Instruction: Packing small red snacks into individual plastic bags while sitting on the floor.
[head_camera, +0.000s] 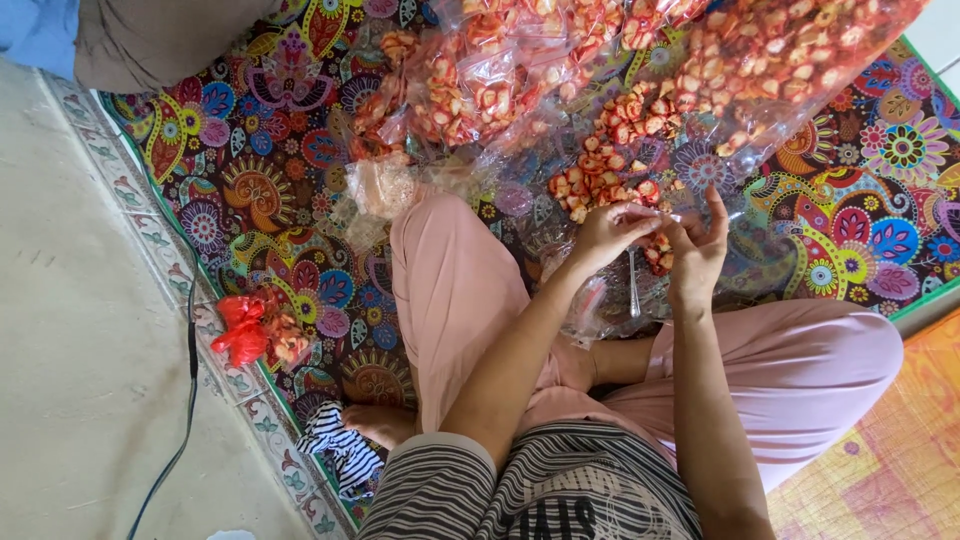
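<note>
Above the patterned mat (250, 190), both hands pinch a small clear bag (655, 240) of red-orange snacks: left hand (612, 232) and right hand (698, 250) close together. Just beyond lie filled snack bags (520, 70).

left hand (607, 232) and right hand (697, 250) together, fingertips seemingly pinched

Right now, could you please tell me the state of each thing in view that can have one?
Left hand: pinching the clear small bag.
Right hand: fingers raised, touching the same bag.
Small bag: held up between both hands; open or shut, cannot tell.
Big bag: full of red-orange snacks.
Loose snacks: heaped on the mat.
Red bag: crumpled on the mat's edge.
Cable: lying slack on the floor.
</note>
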